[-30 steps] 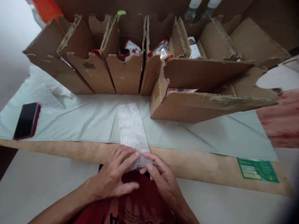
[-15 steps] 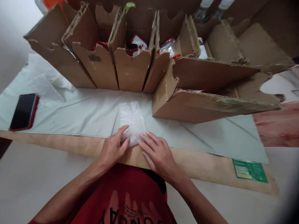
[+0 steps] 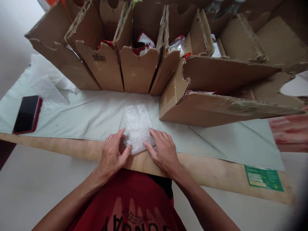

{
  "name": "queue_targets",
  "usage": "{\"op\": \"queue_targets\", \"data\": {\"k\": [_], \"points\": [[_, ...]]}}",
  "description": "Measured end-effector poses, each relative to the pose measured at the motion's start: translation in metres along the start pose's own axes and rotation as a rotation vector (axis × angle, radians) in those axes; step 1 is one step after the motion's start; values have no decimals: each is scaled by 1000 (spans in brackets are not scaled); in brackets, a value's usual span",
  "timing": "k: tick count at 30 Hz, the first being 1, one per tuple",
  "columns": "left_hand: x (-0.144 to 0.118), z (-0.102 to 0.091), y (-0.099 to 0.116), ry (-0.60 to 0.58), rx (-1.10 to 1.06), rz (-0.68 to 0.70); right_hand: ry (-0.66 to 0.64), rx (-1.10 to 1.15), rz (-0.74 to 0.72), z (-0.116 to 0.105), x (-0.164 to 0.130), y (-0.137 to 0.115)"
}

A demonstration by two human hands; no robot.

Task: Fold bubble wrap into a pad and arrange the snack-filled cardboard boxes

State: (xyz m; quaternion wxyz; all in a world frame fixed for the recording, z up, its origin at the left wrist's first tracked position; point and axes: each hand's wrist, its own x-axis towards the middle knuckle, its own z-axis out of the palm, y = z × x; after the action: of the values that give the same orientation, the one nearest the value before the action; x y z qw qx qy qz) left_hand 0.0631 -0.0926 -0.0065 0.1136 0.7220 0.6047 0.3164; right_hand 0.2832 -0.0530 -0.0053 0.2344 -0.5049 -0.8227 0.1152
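The bubble wrap [image 3: 137,126] lies on the pale sheet [image 3: 91,117] at the tabletop [image 3: 211,173] edge. The left hand [image 3: 112,154] and right hand [image 3: 161,150] press its near end, fingers spread flat. Cardboard boxes [image 3: 134,70] stand behind; a phone [image 3: 27,114] lies left.

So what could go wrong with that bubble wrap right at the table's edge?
The bubble wrap is pinned only at its near end by the left hand and right hand, so it might spring open. The phone sits near the table edge and could get knocked off.
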Motion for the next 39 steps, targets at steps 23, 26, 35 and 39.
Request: {"op": "queue_targets", "data": {"k": [23,26,35,39], "points": [[14,7,19,-95,-78,248,-27,49,-252,-24,-12,2],[18,1,18,-149,-121,213,-13,146,-157,-20,-7,0],[25,12,6,-45,118,162,-9,-54,-243,-18,-6,-3],[17,-6,12,-84,-47,254,-37,67,-182,-14,-1,2]]}}
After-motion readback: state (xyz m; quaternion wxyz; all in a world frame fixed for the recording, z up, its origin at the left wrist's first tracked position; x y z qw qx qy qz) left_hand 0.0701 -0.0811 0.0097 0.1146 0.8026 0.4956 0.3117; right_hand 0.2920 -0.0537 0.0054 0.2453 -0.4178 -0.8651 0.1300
